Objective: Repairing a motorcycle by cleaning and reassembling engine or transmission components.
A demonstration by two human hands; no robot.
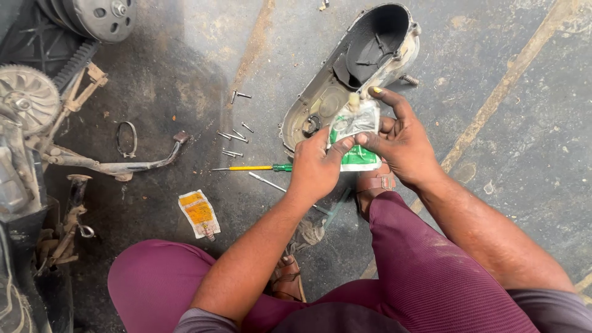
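Both hands, left point(317, 168) and right point(398, 145), grip a green-and-white pouch point(354, 135) between them.

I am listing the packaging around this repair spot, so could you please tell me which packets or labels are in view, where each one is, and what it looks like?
Pouch: held between the left hand and right hand, above the engine cover; flat, clear and white with green print, small spout on top.
Sachet: lying on the floor near the left knee; small, rectangular, white with a yellow-orange panel.
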